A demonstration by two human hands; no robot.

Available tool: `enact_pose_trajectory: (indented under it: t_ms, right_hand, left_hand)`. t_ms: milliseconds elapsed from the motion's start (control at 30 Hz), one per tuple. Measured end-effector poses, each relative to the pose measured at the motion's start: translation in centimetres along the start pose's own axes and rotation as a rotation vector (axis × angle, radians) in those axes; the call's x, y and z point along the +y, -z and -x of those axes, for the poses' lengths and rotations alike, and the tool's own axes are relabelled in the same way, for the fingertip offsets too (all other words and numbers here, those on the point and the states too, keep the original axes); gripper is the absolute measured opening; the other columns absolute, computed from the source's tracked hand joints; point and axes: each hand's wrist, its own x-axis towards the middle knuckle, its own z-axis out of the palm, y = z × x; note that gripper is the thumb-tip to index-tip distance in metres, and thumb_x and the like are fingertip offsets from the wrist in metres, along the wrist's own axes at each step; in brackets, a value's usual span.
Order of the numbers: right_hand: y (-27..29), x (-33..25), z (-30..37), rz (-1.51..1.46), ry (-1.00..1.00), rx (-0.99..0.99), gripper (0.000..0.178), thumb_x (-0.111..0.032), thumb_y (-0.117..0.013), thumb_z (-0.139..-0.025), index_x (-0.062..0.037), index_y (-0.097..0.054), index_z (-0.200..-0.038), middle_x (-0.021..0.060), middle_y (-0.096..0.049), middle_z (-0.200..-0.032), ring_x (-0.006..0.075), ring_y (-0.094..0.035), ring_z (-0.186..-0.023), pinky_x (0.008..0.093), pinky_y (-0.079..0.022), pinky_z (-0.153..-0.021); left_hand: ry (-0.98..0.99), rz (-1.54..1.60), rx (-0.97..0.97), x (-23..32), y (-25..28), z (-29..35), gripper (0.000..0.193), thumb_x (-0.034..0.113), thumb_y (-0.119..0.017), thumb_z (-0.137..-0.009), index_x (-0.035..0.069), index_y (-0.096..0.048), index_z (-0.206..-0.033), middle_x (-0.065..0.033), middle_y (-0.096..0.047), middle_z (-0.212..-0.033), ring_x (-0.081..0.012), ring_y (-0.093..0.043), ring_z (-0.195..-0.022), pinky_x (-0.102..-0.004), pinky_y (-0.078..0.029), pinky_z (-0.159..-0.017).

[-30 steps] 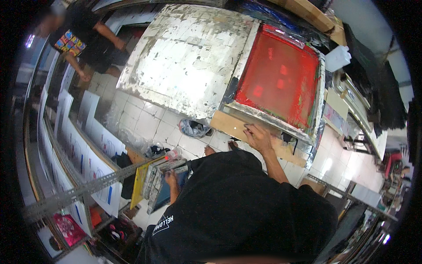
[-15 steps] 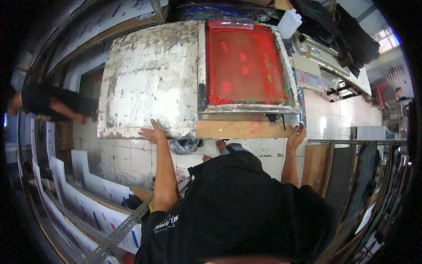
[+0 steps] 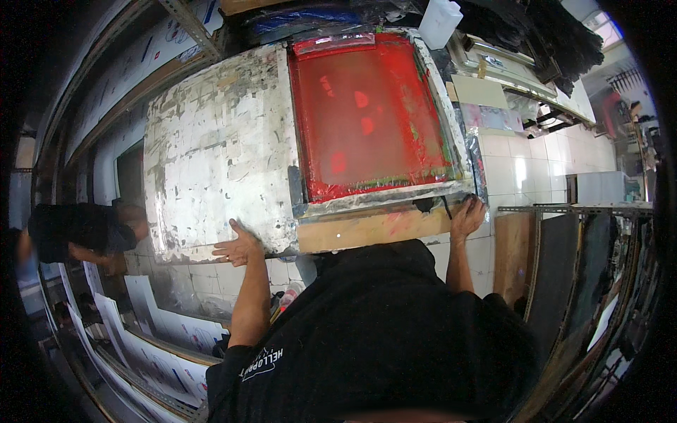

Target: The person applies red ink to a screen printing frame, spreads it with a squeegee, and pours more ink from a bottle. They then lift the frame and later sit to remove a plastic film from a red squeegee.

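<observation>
A person in a black shirt [image 3: 367, 331] stands at a paint-flecked white worktable [image 3: 218, 155], both arms extended to its near side. The left hand [image 3: 241, 247] lies at the near edge of the tabletop, its thumb pointing away from the body and its fingers spread toward the left; nothing is pinched between them. The right hand [image 3: 467, 217] is at the near right corner of a screen-printing frame [image 3: 395, 198], its fingers curled; whether they pinch the corner or merely rest against it cannot be told. A short black strap [image 3: 447, 207] hangs just left of these fingers.

The frame lies flat on the right part of the worktable, its red-stained mesh [image 3: 367, 120] beyond and to the left of the right hand, and well to the right of the left hand. A tan wooden strip [image 3: 381, 231] runs along the near side of the frame, between the two hands.

Near the far right corner of the frame stands a translucent white plastic jug [image 3: 440, 23]. At far left, a co-worker in dark clothing [image 3: 77, 229] leans beside the racks; at right, upright panels [image 3: 550, 261] stand in a metal rack.
</observation>
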Motion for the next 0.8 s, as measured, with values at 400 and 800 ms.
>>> enact_pose_trajectory:
  t_ms: [400, 800]
  right_hand:
    - [0.9, -1.5, 0.0, -0.03, -0.062, -0.053, 0.03, -0.025, -0.057, -0.091, -0.0011, -0.058, -0.11, 0.0199, -0.055, -0.099, 0.0408, -0.054, -0.095, 0.0494, -0.042, -0.08]
    - [1.3, 0.9, -3.1, -0.407, -0.348, 0.029, 0.029, -0.013, -0.052, -0.098, 0.0089, -0.055, -0.116, 0.0163, -0.059, -0.11, 0.0241, -0.058, -0.101, 0.0343, -0.046, -0.089]
  left_hand:
    - [0.018, -0.055, 0.045, 0.1, -1.0, -0.4, 0.111, 0.087, -0.033, -0.076, 0.007, -0.018, -0.151, -0.0161, -0.014, -0.158, -0.0377, -0.028, -0.139, -0.0522, -0.034, -0.101]
    - [0.007, -0.068, 0.022, 0.5, -0.1, 0.0, 0.109, 0.084, -0.038, -0.077, 0.004, -0.021, -0.15, -0.0158, -0.017, -0.157, -0.0373, -0.023, -0.141, -0.0533, -0.038, -0.101]
